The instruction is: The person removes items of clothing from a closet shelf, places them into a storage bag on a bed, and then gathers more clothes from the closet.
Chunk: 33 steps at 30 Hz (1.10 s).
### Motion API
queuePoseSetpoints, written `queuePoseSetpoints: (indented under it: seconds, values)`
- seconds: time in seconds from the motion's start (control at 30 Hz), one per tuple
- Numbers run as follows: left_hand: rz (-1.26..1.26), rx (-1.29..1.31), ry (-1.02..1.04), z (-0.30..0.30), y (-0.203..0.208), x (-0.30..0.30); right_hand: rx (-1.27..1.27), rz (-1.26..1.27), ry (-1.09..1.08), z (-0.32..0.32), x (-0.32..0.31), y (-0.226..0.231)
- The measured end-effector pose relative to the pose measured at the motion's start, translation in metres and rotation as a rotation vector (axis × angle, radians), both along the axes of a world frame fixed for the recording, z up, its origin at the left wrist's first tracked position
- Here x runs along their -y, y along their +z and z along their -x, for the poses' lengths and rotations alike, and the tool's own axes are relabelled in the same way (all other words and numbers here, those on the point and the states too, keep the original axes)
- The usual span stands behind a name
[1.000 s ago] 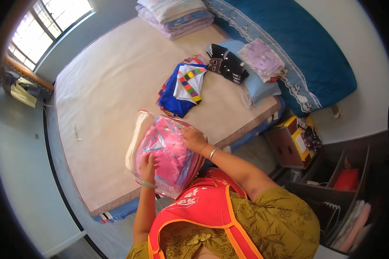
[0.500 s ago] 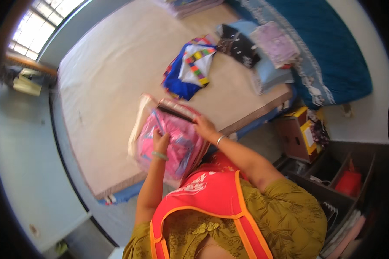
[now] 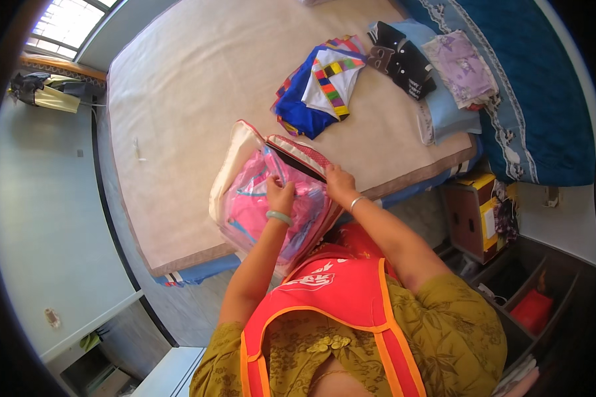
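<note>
At the bed's near edge, a bag with a clear plastic front [image 3: 235,221] and red-and-white trim leans towards me, with a pink cloth item [image 3: 253,206] with blue strips inside. Along its top a dark gap shows at the opened edge. My left hand [image 3: 281,193], with a pale green bangle at the wrist, is closed on the clear plastic near the opening; its fingertips are partly hidden. My right hand [image 3: 340,183] grips the bag's upper right rim, fingers wrapped round it.
Past the bag, folded blue, white and multicoloured clothing [image 3: 321,89] lies on the bed [image 3: 179,119]. Dark printed clothing [image 3: 400,63] and a lilac folded cloth [image 3: 460,66] rest on a light blue pillow [image 3: 453,122]. A brown-and-yellow box [image 3: 467,215] and an open compartment drawer [image 3: 510,271] stand at right.
The view has shifted, so the bed and bag appear farther left-to-right displaced. My left hand has moved slightly up towards the bag's opening, and my right hand stays on the rim.
</note>
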<state>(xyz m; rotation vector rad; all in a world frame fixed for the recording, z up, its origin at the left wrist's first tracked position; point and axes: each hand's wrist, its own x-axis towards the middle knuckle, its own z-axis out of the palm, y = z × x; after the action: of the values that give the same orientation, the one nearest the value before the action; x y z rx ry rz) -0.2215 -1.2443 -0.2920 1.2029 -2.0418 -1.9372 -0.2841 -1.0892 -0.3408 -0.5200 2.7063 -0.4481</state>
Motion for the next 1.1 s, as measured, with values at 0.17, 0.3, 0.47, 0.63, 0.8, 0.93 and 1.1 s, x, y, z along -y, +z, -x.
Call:
queuePoseSetpoints:
  seconds: [0.17, 0.3, 0.47, 0.63, 0.8, 0.93, 1.1]
  values:
    - [0.109, -0.031, -0.147, 0.018, -0.042, -0.019, 0.067, 0.045, 0.049, 0.007, -0.014, -0.01]
    - [-0.025, -0.082, -0.323, 0.009, -0.044, -0.015, 0.072, 0.258, 0.08, 0.006, -0.024, -0.019]
    - [0.425, -0.313, -0.969, -0.008, -0.033, -0.004, 0.215, 0.329, 0.003, 0.011, -0.028, -0.007]
    - [0.793, -0.217, -1.354, 0.001, -0.038, -0.008, 0.319, 0.298, 0.002, 0.017, -0.03, 0.0]
    - [0.899, -0.047, -1.451, 0.016, -0.06, -0.027, 0.206, 0.317, 0.082, 0.016, -0.025, 0.004]
    - [1.055, 0.063, -1.397, 0.031, -0.073, -0.049, 0.223, 0.255, 0.125, 0.019, -0.022, 0.001]
    - [0.705, 0.027, -1.369, 0.031, -0.041, -0.02, 0.115, 0.11, 0.119, 0.025, -0.006, 0.013]
